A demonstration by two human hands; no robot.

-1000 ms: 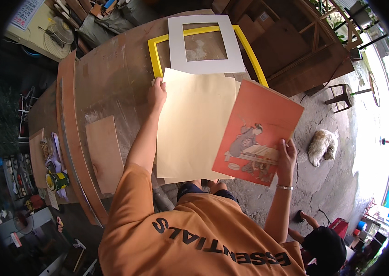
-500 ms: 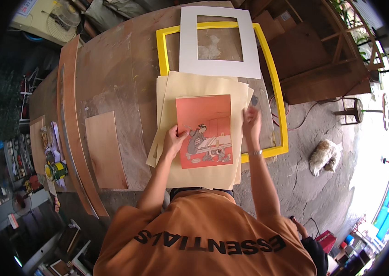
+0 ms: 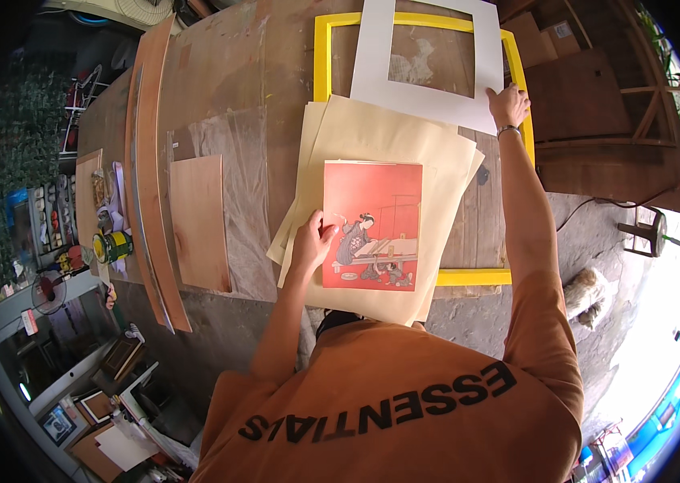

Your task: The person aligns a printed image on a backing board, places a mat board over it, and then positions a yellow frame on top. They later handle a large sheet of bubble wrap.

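Two hands at work on a framing job. The left hand (image 3: 312, 241) presses flat, fingers spread, on the left edge of the red print (image 3: 372, 221), which lies atop cream backing sheets (image 3: 380, 141). The right hand (image 3: 509, 105), stretched far ahead, pinches the near right corner of the white mat (image 3: 424, 88), which rests on the yellow frame (image 3: 324, 48). The print appears positioned; matting and framing apparently remain.

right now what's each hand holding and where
Left hand presses on the red print at its left edge. Right hand has its grip on the white mat at its lower right corner.
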